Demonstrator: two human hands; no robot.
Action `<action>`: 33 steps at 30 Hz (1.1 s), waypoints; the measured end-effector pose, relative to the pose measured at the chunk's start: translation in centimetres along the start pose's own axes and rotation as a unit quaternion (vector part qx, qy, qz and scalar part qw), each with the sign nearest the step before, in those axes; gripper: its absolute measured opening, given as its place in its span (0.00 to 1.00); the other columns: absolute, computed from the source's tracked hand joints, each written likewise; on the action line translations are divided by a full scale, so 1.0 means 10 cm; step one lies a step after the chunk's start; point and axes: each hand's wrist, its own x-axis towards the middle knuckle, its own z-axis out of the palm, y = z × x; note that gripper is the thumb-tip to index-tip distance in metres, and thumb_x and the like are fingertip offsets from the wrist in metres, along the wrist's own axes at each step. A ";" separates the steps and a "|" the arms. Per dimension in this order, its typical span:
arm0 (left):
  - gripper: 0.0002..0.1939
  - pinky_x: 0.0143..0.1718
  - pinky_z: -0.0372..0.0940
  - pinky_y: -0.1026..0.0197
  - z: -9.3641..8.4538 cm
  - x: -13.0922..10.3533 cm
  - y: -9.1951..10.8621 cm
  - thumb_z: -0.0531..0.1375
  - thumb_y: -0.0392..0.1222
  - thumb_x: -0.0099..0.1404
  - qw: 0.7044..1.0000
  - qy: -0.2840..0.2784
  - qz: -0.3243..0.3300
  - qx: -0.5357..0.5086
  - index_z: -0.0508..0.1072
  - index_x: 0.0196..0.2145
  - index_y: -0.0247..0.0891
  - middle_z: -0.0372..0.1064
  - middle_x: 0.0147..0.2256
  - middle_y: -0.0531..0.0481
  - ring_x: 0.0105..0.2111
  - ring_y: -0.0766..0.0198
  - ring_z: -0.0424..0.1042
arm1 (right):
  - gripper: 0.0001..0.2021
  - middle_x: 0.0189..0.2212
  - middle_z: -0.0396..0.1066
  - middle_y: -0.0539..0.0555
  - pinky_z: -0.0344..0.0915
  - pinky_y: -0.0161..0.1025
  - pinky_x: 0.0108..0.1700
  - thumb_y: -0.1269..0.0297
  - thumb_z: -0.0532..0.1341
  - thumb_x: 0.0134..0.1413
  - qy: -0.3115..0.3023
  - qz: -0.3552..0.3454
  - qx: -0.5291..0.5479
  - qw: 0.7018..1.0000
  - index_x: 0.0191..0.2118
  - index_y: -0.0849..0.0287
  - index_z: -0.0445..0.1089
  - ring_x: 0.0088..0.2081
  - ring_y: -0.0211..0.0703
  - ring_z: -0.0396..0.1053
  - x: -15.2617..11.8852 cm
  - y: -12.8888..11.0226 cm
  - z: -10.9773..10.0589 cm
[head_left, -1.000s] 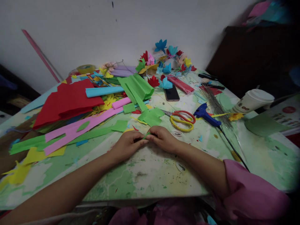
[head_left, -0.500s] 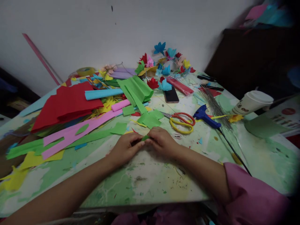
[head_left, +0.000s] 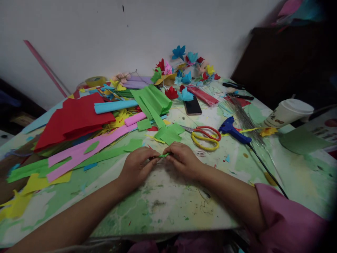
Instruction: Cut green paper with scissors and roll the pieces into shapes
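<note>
A small folded piece of green crepe paper is pinched between my two hands, low over the table's middle. My left hand grips its left end between thumb and fingers. The right end is in the closed fingertips of my right hand, which hide most of it. Just beyond the fingers lie cut green paper squares. Scissors with red and yellow handles rest right of them, above my right hand. A green paper strip lies to the left of my left hand.
A blue glue gun with a black cord lies at the right, near a lidded paper cup. Red crepe paper and pink strips cover the left. Paper flowers and a phone are at the back.
The green piece between my fingertips now looks narrower and more folded. My hands stay nearly in place, with the left slightly turned. The view has shifted a little.
</note>
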 end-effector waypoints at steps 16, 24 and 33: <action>0.10 0.39 0.64 0.60 0.00 -0.01 -0.04 0.57 0.33 0.59 1.000 0.000 -0.007 -0.015 0.74 0.39 0.37 0.74 0.33 0.48 0.34 0.63 0.71 | 0.11 0.21 0.60 0.47 0.52 0.32 0.28 0.60 0.55 0.54 -0.034 0.097 0.121 0.987 0.27 0.62 0.66 0.25 0.34 0.57 -0.02 -0.06 0.04; 0.10 0.31 0.62 0.63 -0.03 0.02 -0.06 0.55 0.42 0.60 0.957 -0.114 -0.169 -0.207 0.75 0.32 0.35 0.72 0.28 0.49 0.30 0.63 0.70 | 0.10 0.22 0.62 0.49 0.52 0.32 0.29 0.63 0.55 0.53 -0.043 0.077 0.086 0.992 0.28 0.63 0.67 0.26 0.35 0.59 -0.03 -0.04 0.04; 0.12 0.27 0.58 0.65 -0.02 0.04 -0.01 0.55 0.45 0.61 0.965 -0.124 -0.146 -0.179 0.72 0.27 0.35 0.67 0.23 0.51 0.26 0.66 0.65 | 0.11 0.22 0.62 0.49 0.54 0.33 0.30 0.61 0.54 0.55 -0.057 0.069 0.074 0.993 0.27 0.62 0.66 0.27 0.36 0.59 -0.02 -0.05 0.03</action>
